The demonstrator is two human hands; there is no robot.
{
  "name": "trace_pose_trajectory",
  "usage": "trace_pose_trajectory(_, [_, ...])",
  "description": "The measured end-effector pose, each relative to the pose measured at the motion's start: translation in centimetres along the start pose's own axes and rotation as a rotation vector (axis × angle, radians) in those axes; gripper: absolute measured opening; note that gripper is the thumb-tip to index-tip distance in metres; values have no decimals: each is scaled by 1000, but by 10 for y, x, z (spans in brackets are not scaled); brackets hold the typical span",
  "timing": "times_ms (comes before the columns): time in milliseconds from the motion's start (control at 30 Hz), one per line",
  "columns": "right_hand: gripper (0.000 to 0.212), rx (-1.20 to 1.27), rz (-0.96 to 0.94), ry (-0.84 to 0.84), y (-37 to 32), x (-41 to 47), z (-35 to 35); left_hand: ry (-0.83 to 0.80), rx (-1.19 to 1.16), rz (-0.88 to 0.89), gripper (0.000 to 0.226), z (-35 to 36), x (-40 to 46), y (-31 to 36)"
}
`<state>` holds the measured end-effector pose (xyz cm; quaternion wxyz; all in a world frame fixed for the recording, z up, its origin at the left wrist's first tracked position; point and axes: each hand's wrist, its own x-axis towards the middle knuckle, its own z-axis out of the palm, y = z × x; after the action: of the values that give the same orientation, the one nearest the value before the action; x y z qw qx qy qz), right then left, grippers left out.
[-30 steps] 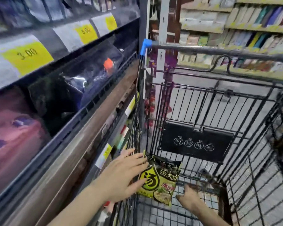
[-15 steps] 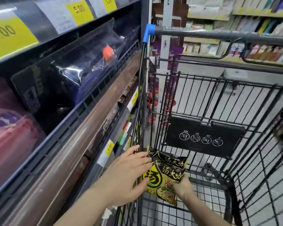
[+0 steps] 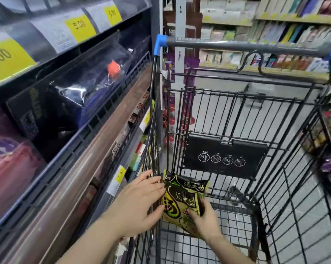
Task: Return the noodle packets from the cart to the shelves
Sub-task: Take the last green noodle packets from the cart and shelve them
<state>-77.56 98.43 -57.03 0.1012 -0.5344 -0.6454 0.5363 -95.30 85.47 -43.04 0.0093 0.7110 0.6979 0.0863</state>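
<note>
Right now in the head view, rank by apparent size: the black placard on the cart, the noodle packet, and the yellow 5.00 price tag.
1. Black placard, clearly largest.
2. Noodle packet, though the hands cover part of it.
3. Yellow 5.00 price tag, smallest.

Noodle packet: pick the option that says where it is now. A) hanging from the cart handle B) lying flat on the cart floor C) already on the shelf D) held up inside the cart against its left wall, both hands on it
D: the noodle packet stands inside the cart by the left wall, with the right hand gripping its lower edge and the left hand against its side.
</note>
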Motion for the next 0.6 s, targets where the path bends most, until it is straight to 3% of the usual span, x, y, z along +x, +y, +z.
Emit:
trace_pose_trajectory(133, [35,-14,-81,24,-20,-18,-49,-63,124,-8,46,-4,2,2])
trace_pose_trajectory(300, [32,-41,-147,35,-49,-46,-124,-374,381,-69,60,-7,17,15])
trace_pose_trajectory(367, [33,-11,-150,38,-59,-58,-151,-373,413,-102,60,-8,23,22])
trace_pose_trajectory(467, [25,46,-152,74,-70,-73,-187,-323,277,-146,54,-4,41,34])
trace_pose_trajectory(600, [20,131,-174,152,-75,-89,-221,-419,-137,-402,59,24,75,34])
